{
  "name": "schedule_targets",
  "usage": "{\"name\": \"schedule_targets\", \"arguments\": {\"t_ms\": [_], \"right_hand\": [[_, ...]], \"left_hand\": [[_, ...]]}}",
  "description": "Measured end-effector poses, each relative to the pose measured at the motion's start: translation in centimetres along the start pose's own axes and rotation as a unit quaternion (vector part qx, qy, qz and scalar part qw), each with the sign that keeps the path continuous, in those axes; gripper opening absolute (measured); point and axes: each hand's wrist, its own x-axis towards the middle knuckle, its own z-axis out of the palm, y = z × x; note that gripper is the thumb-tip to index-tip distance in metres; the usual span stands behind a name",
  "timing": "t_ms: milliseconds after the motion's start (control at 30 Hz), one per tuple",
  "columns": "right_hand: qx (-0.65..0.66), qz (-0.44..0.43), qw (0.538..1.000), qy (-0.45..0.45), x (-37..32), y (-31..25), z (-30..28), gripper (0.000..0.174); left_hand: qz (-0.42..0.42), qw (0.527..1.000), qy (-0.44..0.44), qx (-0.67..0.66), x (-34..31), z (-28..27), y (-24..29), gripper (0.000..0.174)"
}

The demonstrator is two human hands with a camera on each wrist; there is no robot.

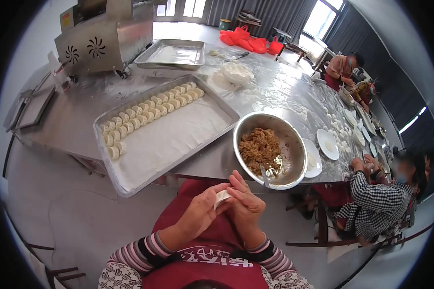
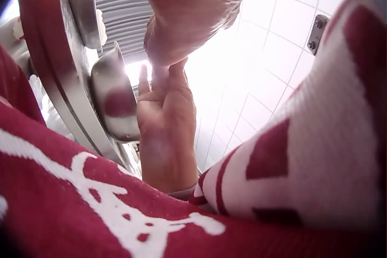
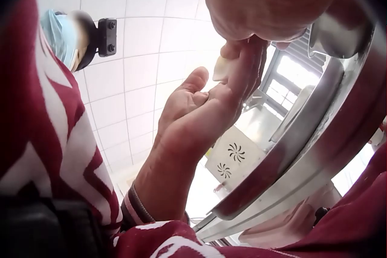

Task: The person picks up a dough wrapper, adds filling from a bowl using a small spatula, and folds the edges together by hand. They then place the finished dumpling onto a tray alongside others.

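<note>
A white folded piece of dough (image 1: 222, 198) is pinched between both hands in front of the apron in the head view. My left hand (image 1: 197, 212) grips it from the left, and my right hand (image 1: 246, 200) holds its right side with bent fingers. In the right wrist view a pale edge of the dough (image 3: 224, 69) shows at the left hand (image 3: 202, 113). The left wrist view shows the right hand (image 2: 166, 119) beyond the left, with the dough hidden. Beyond the hands stands a steel bowl (image 1: 298, 168) of brown filling (image 1: 259, 148), a spoon handle (image 1: 264, 176) in it.
A large tray (image 1: 178, 139) on the left holds rows of folded dumplings (image 1: 149, 108). Behind it are an empty tray (image 1: 173, 54), a steel machine (image 1: 99, 48) and a flour bowl (image 1: 237, 73). White plates (image 1: 327, 144) lie right of the filling; people work at the table's right side.
</note>
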Motion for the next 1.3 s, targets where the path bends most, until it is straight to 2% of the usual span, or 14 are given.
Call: {"name": "schedule_targets", "arguments": {"t_ms": [67, 133, 367, 433, 567, 767, 833, 867, 933, 967, 1033, 1167, 1233, 1300], "right_hand": [[0.006, -0.01, 1.0, -0.001, -0.1, 0.2, -0.2, 0.026], [-0.066, -0.031, 0.997, -0.018, 0.0, 0.2, -0.5, 0.024], [-0.05, -0.032, 0.998, -0.022, 0.3, -0.5, -0.1, 0.022], [-0.036, -0.058, 0.997, -0.048, 0.2, -0.1, -0.4, 0.023], [-0.029, -0.046, 0.997, -0.054, -0.1, -0.1, -0.8, 0.025], [-0.018, -0.049, 0.996, -0.071, 0.2, -0.4, -1.2, 0.026], [-0.079, -0.061, 0.986, -0.136, 0.8, -1.2, -1.4, 0.026], [-0.079, -0.059, 0.986, -0.137, 1.1, -1.2, -1.7, 0.026], [-0.084, -0.096, 0.97, -0.208, 1.7, -1.1, -2.0, 0.027], [-0.083, -0.095, 0.97, -0.209, 1.5, -0.9, -2.1, 0.027], [0.016, -0.006, 0.979, -0.204, 1.0, -0.3, -2.2, 0.027], [0.017, -0.012, 0.976, -0.216, 1.1, 0.2, -2.4, 0.026], [-0.012, -0.016, 0.973, -0.231, 2.0, -0.8, -2.1, 0.023], [-0.043, -0.034, 0.965, -0.255, 2.7, -1.8, -1.9, 0.022]], "left_hand": [[-0.013, 1.0, 0.004, -0.01, 0.1, 0.0, 0.0, 0.056], [-0.038, 0.999, 0.021, -0.013, 0.3, 0.0, 0.1, 0.061], [-0.071, 0.997, 0.028, -0.016, 0.3, -0.1, 1.0, 0.064], [-0.084, 0.996, 0.017, 0.014, 0.2, 0.1, 1.0, 0.066], [-0.105, 0.994, -0.009, 0.012, 0.4, -0.2, 1.2, 0.066], [-0.164, 0.986, -0.013, -0.033, 0.9, -1.1, 1.4, 0.066], [-0.178, 0.983, -0.027, -0.028, 0.8, -1.4, 1.3, 0.065], [-0.179, 0.983, -0.025, -0.03, 0.9, -1.4, 1.3, 0.065], [-0.189, 0.98, -0.031, -0.043, 0.9, -1.3, 1.3, 0.064], [-0.189, 0.981, -0.03, -0.044, 1.0, -1.1, 1.4, 0.064], [-0.211, 0.975, -0.029, -0.058, 1.1, -0.8, 1.8, 0.063], [-0.236, 0.968, -0.001, -0.09, 1.0, -1.3, 2.0, 0.063], [-0.232, 0.966, -0.055, -0.099, 1.0, -1.8, 2.0, 0.063], [-0.231, 0.967, -0.047, -0.097, 1.1, -1.1, 2.4, 0.063]]}}
